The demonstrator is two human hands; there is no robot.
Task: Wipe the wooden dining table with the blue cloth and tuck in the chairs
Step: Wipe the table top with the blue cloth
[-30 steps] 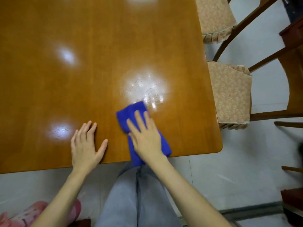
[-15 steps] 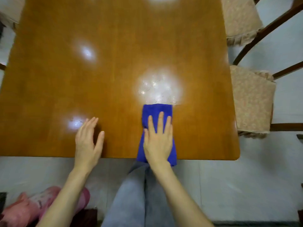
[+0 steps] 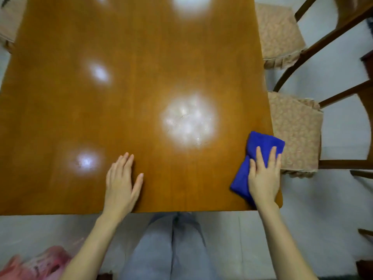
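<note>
The glossy wooden dining table (image 3: 131, 110) fills most of the view, its near edge just in front of me. My right hand (image 3: 263, 174) presses flat, fingers straight, on the folded blue cloth (image 3: 262, 144) at the table's near right corner; the cloth's far end overhangs the right edge. My left hand (image 3: 122, 184) rests flat on the bare tabletop near the front edge, fingers straight. Two chairs with beige patterned seat cushions stand along the right side, the nearer chair (image 3: 296, 132) and the farther chair (image 3: 278, 35), both seats partly out from under the table.
Another cushioned seat (image 3: 8, 21) shows at the far left corner. A pink object (image 3: 38, 263) lies on the pale floor at lower left. My grey-trousered legs (image 3: 171, 249) stand at the near edge. Dark wooden furniture parts (image 3: 363, 233) sit at the right border.
My right hand has slid the blue cloth from the middle of the near edge rightward to the near right corner. My left hand stays flat on the table.
</note>
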